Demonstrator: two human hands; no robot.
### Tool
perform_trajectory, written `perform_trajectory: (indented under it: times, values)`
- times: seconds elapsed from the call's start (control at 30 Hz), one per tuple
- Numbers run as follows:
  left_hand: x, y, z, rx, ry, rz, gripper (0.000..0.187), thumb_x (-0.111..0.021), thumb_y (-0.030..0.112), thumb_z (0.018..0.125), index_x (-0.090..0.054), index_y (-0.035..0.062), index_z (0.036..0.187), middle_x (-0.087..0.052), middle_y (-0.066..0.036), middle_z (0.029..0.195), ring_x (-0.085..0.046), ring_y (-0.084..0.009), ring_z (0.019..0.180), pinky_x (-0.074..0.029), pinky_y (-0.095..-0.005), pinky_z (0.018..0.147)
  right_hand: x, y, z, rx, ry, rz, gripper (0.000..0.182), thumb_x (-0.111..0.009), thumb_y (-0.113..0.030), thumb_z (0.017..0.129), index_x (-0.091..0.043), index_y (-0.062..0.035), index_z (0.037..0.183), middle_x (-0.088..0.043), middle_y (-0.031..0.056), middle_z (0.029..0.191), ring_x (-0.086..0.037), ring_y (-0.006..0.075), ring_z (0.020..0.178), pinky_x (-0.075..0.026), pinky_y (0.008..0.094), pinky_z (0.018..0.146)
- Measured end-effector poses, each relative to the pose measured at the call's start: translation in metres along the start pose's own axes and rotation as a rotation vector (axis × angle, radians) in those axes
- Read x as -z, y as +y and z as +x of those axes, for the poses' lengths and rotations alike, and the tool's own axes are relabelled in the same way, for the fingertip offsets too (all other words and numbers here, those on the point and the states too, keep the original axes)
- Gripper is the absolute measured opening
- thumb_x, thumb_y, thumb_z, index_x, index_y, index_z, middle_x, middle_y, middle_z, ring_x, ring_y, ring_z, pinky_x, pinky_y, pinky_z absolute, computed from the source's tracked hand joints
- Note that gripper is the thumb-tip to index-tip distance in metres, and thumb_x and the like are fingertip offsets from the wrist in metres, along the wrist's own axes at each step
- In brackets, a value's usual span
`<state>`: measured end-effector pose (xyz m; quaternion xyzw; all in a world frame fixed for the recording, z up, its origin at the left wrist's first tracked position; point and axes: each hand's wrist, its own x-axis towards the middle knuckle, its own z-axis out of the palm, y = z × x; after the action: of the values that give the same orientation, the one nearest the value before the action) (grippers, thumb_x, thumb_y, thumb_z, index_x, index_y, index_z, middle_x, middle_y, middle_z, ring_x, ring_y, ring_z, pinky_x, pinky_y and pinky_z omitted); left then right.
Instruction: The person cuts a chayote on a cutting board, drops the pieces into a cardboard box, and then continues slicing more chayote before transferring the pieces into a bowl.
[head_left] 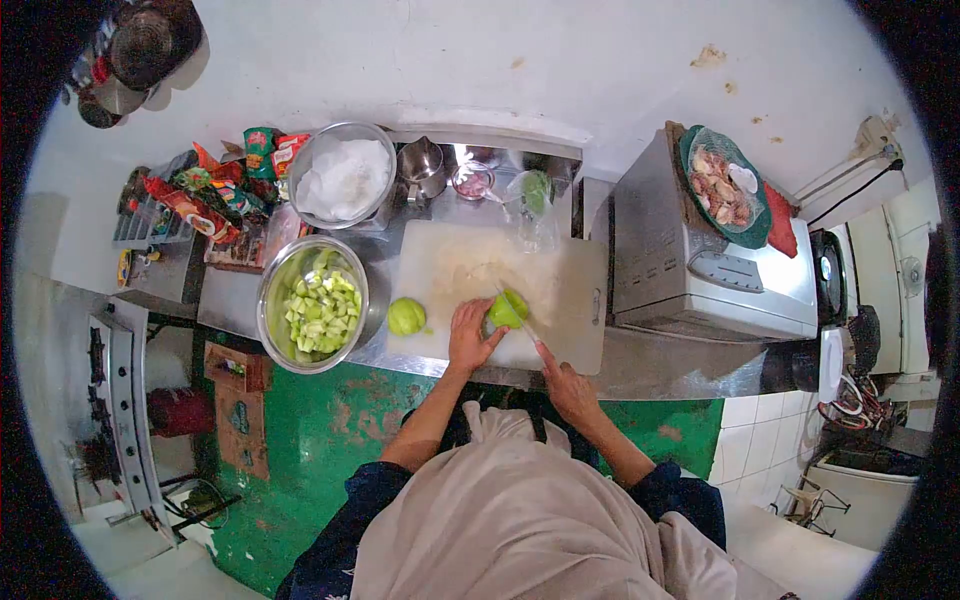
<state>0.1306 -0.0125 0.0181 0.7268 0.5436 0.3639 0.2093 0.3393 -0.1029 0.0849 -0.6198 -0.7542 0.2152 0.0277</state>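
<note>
On a white cutting board (430,250), my left hand (472,335) rests with its fingers against a green vegetable piece (508,309). My right hand (572,390) is closed round the handle of a knife (528,332), whose blade reaches to the right side of that piece. Another green vegetable piece (406,316) lies on the board to the left of my left hand. Further left, a metal bowl (267,312) holds many chopped light-green chunks (322,308).
Behind are a metal bowl (300,205) with a white plastic bag, a metal jug (422,168) and a small bowl (473,181). To the right, a white appliance (700,270) carries a green tray (688,165) of meat pieces. Colourful packets (215,200) lie left.
</note>
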Motion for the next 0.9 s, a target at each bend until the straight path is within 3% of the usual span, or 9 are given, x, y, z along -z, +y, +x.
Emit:
perform_trajectory:
  times: [0.3, 0.4, 0.5, 0.6, 0.67, 0.9]
  values:
    - [-0.001, -0.004, 0.000, -0.004, 0.009, -0.049, 0.048, -0.070, 0.024, 0.073, -0.054, 0.0047, 0.114, -0.056, -0.014, 0.116, -0.047, -0.0323, 0.115, -0.030, -0.0450, 0.103, 0.012, -0.006, 0.003, 0.011, -0.028, 0.012, 0.055, -0.042, -0.028, 0.094, -0.018, -0.0264, 0.144, -0.061, 0.0223, 0.080, -0.062, 0.0425, 0.067, -0.050, 0.0539, 0.061]
    - [-0.001, -0.007, 0.000, 0.002, 0.010, -0.074, 0.048, -0.071, 0.024, 0.073, -0.055, 0.0047, 0.113, -0.056, -0.013, 0.117, -0.048, -0.0318, 0.115, -0.030, -0.0451, 0.103, 0.023, -0.007, 0.009, -0.062, -0.165, 0.120, 0.054, -0.042, -0.028, 0.094, -0.019, -0.0265, 0.144, -0.062, 0.0245, 0.085, -0.062, 0.0439, 0.070, -0.049, 0.0544, 0.065]
    - [-0.002, -0.009, 0.001, 0.007, 0.009, -0.098, 0.047, -0.071, 0.024, 0.073, -0.056, 0.0049, 0.113, -0.056, -0.013, 0.118, -0.047, -0.0316, 0.115, -0.030, -0.0451, 0.103, 0.031, -0.005, 0.012, -0.032, -0.173, 0.228, 0.055, -0.043, -0.027, 0.094, -0.019, -0.0260, 0.143, -0.062, 0.0263, 0.089, -0.062, 0.0442, 0.073, -0.048, 0.0555, 0.067]
    - [-0.001, -0.008, 0.004, 0.008, 0.009, -0.082, 0.046, -0.070, 0.025, 0.074, -0.056, 0.0048, 0.113, -0.056, -0.013, 0.118, -0.047, -0.0318, 0.116, -0.030, -0.0451, 0.104, 0.013, -0.002, 0.015, -0.069, -0.206, 0.148, 0.056, -0.044, -0.024, 0.093, -0.019, -0.0252, 0.144, -0.062, 0.0264, 0.088, -0.063, 0.0430, 0.074, -0.048, 0.0560, 0.066]
    - [0.000, -0.006, 0.000, 0.012, -0.004, -0.070, 0.045, -0.069, 0.026, 0.075, -0.056, 0.0047, 0.113, -0.056, -0.013, 0.118, -0.047, -0.0319, 0.116, -0.030, -0.0451, 0.104, -0.039, 0.017, 0.011, 0.001, -0.054, 0.046, 0.060, -0.045, -0.023, 0.092, -0.017, -0.0257, 0.144, -0.062, 0.0266, 0.088, -0.063, 0.0424, 0.074, -0.048, 0.0563, 0.066]
    - [-0.001, -0.004, -0.001, 0.004, 0.010, -0.068, 0.046, -0.068, 0.028, 0.075, -0.056, 0.0053, 0.113, -0.057, -0.013, 0.117, -0.047, -0.0315, 0.117, -0.029, -0.0452, 0.104, -0.026, 0.007, 0.015, -0.087, -0.163, 0.049, 0.068, -0.047, -0.019, 0.090, -0.008, -0.0284, 0.145, -0.062, 0.0249, 0.085, -0.063, 0.0436, 0.072, -0.049, 0.0558, 0.066]
